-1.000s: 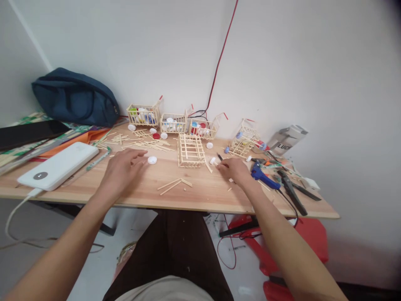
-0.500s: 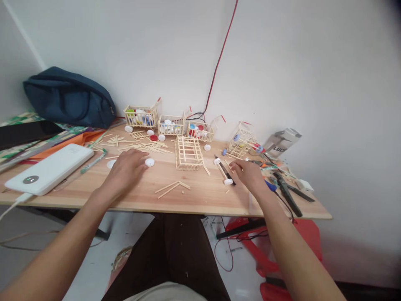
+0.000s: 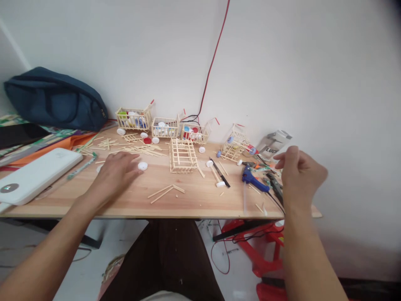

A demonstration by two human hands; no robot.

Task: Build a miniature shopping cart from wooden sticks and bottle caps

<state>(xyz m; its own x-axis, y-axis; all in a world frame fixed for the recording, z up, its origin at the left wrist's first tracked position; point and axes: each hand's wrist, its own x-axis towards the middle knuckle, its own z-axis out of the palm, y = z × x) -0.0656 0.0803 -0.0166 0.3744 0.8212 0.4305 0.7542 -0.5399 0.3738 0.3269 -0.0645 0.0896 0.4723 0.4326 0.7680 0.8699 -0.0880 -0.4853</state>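
My left hand [image 3: 117, 173] is low over the table with its fingers stretched and apart. Its fingertips are beside a white bottle cap [image 3: 142, 166], and another pale cap is partly hidden behind the hand. My right hand [image 3: 301, 171] is raised above the table's right side, fingers curled in; what they hold, if anything, is hidden. Left of it lies a blue glue gun [image 3: 255, 180]. A small stick basket frame [image 3: 183, 156] stands mid-table. Right of that, an axle with two white caps [image 3: 215, 174] rests beside a black pen [image 3: 224, 179].
Stick carts [image 3: 134, 119] filled with coloured caps line the wall; another cart [image 3: 235, 143] is tipped. Loose sticks [image 3: 140, 148] lie behind my left hand. A white power bank [image 3: 40, 175] and blue bag [image 3: 56, 100] are left, a carton [image 3: 275, 144] and pliers right.
My right hand has risen and moved right, away from the pen and axle, uncovering the glue gun. My left hand stays beside the cap. The view has shifted slightly right.
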